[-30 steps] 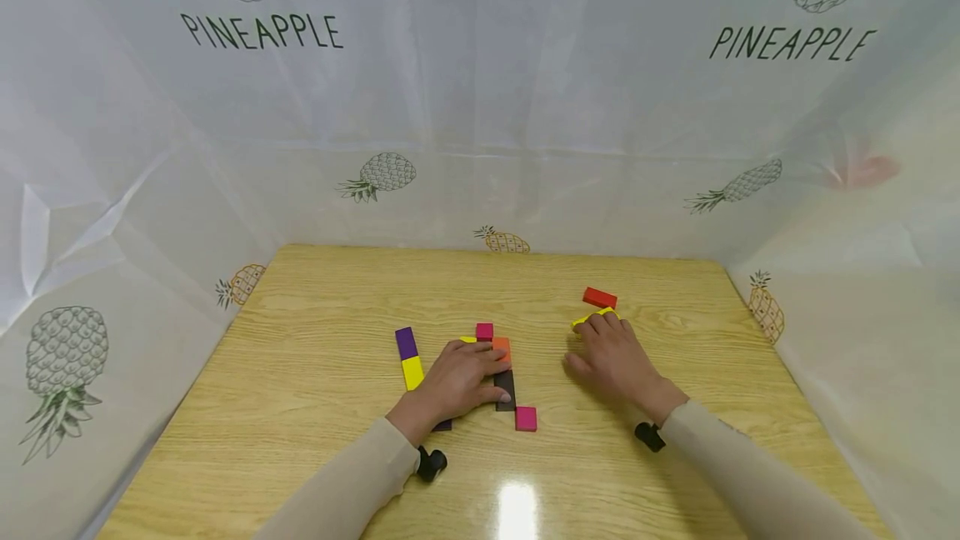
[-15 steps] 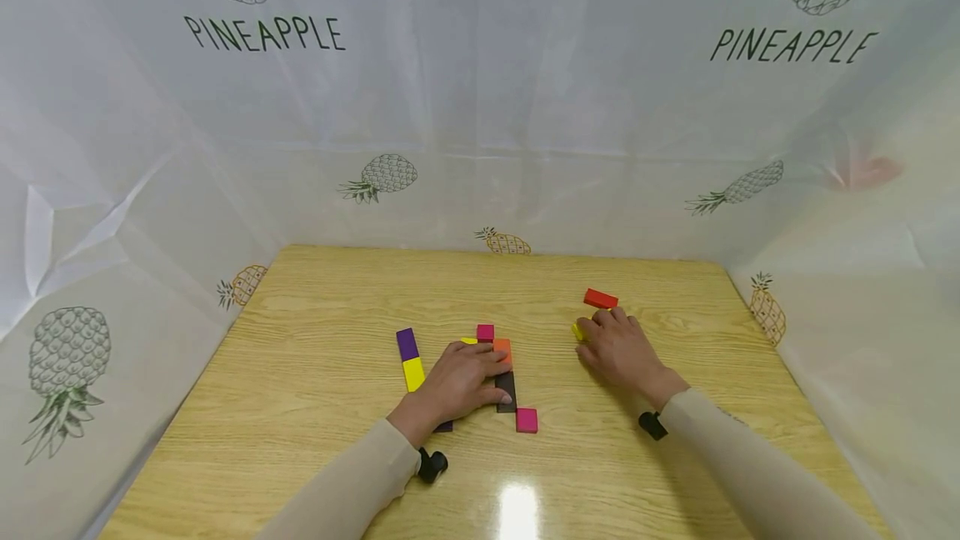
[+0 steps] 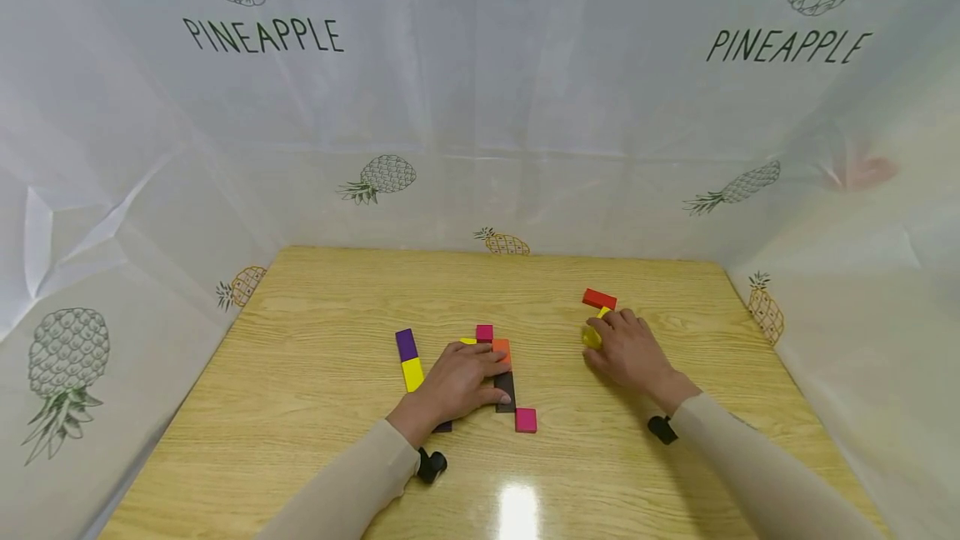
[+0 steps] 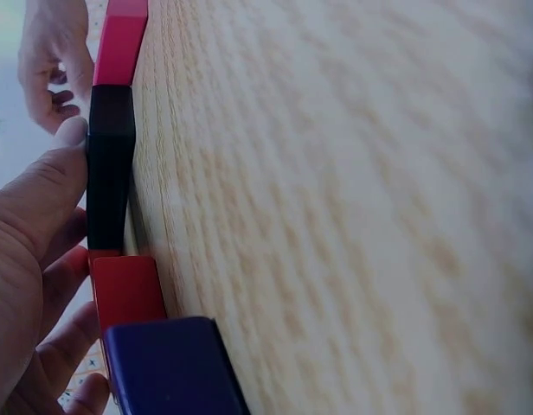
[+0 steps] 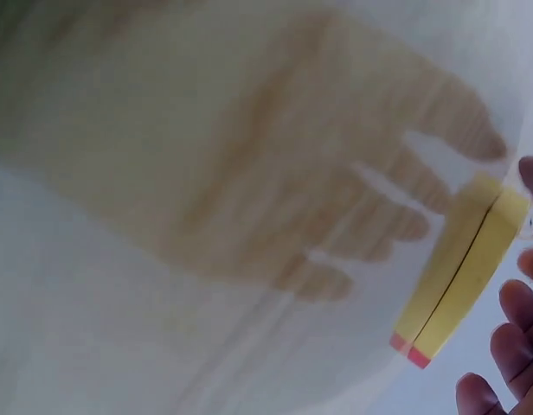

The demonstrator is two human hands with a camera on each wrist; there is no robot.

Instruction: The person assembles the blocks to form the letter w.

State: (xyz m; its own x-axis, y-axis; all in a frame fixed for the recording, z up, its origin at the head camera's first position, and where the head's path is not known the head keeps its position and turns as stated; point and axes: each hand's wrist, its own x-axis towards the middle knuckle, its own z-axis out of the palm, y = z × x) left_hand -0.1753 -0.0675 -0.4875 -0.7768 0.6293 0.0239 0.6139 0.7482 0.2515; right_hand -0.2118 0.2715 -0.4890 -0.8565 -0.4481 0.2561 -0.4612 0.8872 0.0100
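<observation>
My left hand [image 3: 459,377] lies over a group of coloured blocks, fingers extended onto the orange block [image 3: 501,350] and thumb at the black block [image 3: 506,390]. In the left wrist view that thumb touches the side of the black block [image 4: 111,164], with a red-looking block [image 4: 128,290] and a dark purple block [image 4: 171,367] nearer the camera. My right hand [image 3: 630,348] pinches a yellow block [image 3: 602,314] between thumb and fingers. In the right wrist view the fingertips [image 5: 517,303] are beside the yellow block [image 5: 474,277], which mirrors in the shiny tabletop.
A red block [image 3: 600,298] lies just beyond the yellow one. A pink block [image 3: 527,420] sits near the black block, and another pink block [image 3: 485,332] behind the left fingers. Left of that hand, a purple block [image 3: 406,344] adjoins a yellow block [image 3: 412,373]. Pineapple-print sheeting [image 3: 480,107] surrounds the wooden table [image 3: 322,307].
My right hand has drawn slightly to the right and nearer to me, and the yellow block has turned from lying crosswise to pointing more toward me. The left hand stays in place.
</observation>
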